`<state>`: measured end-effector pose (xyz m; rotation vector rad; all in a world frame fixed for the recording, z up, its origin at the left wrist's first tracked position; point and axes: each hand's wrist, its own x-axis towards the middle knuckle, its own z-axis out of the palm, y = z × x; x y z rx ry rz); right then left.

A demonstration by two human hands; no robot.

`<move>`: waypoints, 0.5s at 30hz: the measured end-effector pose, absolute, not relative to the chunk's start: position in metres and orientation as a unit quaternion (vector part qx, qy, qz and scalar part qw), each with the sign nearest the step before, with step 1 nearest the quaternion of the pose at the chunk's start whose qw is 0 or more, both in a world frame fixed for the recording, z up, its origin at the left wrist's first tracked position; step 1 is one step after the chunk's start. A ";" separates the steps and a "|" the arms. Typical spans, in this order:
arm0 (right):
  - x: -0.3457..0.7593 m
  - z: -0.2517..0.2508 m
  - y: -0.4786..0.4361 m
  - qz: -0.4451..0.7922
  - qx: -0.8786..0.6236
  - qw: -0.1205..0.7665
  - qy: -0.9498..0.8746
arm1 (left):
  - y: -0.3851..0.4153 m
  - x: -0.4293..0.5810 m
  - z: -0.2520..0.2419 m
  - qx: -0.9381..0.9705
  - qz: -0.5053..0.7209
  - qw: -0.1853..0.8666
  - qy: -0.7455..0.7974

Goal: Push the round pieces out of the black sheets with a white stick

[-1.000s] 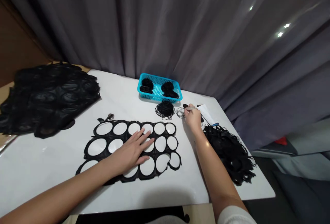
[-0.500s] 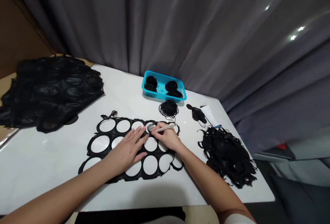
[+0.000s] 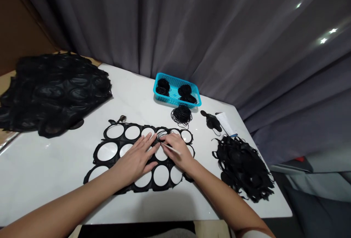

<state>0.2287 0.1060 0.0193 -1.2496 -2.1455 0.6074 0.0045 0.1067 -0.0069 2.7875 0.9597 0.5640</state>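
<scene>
A black sheet with rows of round holes (image 3: 118, 143) lies flat on the white table. My left hand (image 3: 138, 155) rests on its middle with the fingers spread, holding nothing. Close beside those fingertips, my right hand (image 3: 178, 150) grips a thin pale stick-like tool (image 3: 172, 148), its tip pointing left at the sheet. Thin black rings (image 3: 163, 133) lie at the right fingertips, over a hole in the top row. Behind the sheet sits a loose bundle of thin black rings (image 3: 182, 115).
A blue basket (image 3: 176, 102) with black ring bundles stands at the back. Large black sheets (image 3: 57, 91) are stacked at left. On the right are a heap of black scraps (image 3: 244, 166), a black piece (image 3: 212, 121) and white paper (image 3: 226, 124).
My right hand has turned the tool, which now slants down to the right and lies lower. The left hand stays spread on the sheet. The view has shifted slightly.
</scene>
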 end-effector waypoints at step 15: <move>0.314 0.061 0.173 0.050 -0.692 0.380 -0.612 | 0.111 0.004 0.005 0.926 0.175 0.081 0.324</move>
